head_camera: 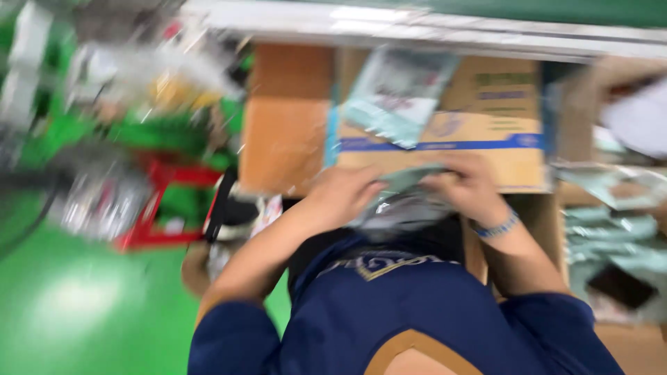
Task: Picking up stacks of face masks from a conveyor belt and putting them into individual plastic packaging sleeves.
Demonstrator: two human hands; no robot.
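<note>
Plastic-wrapped packet (403,201) sits low in front of the cardboard box (486,132) — I see my left hand (344,194) and right hand (467,186) both gripping it, though the view is blurred.

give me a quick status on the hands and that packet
Left hand and right hand both gripping a pale green plastic packet. Held in front of a cardboard box. Picture blurred; nothing seen between the hands.
</note>
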